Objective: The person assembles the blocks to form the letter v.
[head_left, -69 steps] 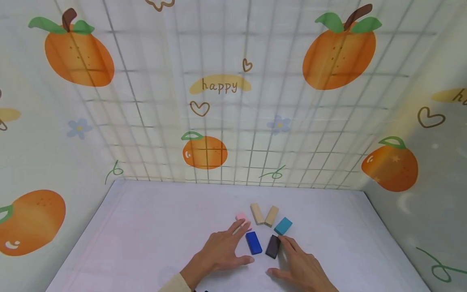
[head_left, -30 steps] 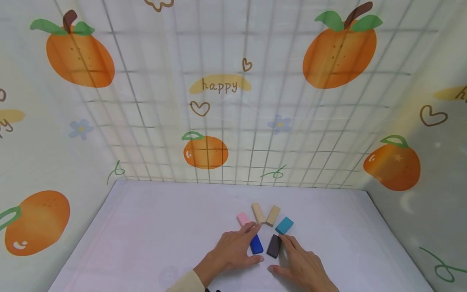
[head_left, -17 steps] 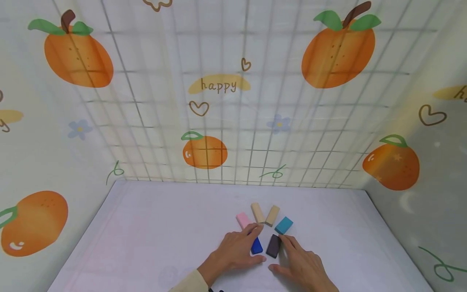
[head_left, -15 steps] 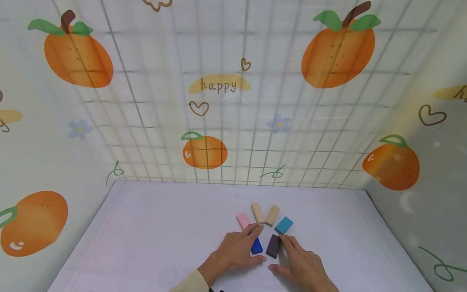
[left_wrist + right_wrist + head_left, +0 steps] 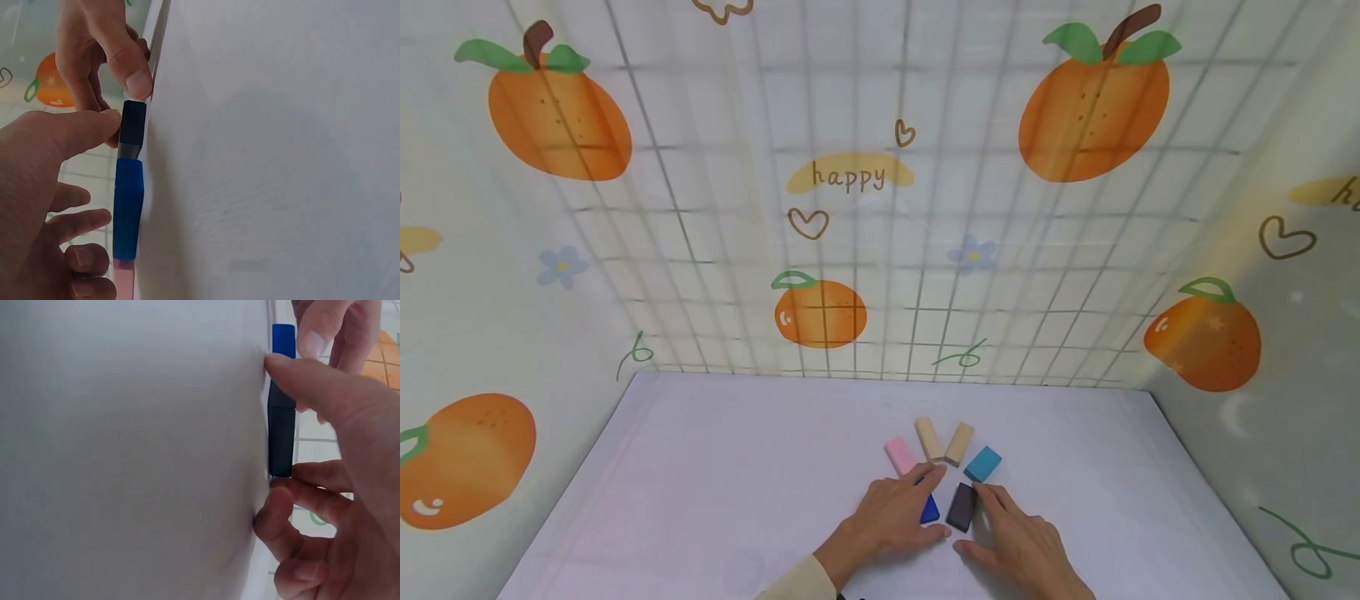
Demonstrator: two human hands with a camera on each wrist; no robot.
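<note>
My left hand (image 5: 891, 515) reaches over the blue block (image 5: 929, 509), hiding most of it in the head view. In the left wrist view its fingers are loosely bent beside the blue block (image 5: 128, 209), and its thumb points toward the black block (image 5: 132, 122). My right hand (image 5: 1024, 537) lies to the right of the black block (image 5: 961, 507), fingertips at that block's far right corner and thumb apart from it on the near side. Beyond my left fingertips lies a pink block (image 5: 899, 455). A teal block (image 5: 982, 464) sits past my right fingertips.
Two plain wooden blocks, a left one (image 5: 928, 439) and a right one (image 5: 959, 444), lie at the far side of the ring of blocks. The white table (image 5: 715, 467) is walled in by a curtain (image 5: 730, 250) printed with oranges.
My left hand has moved right and slightly nearer, off the pink block and over the blue one, which has shifted slightly right. The right hand has stayed beside the black block.
</note>
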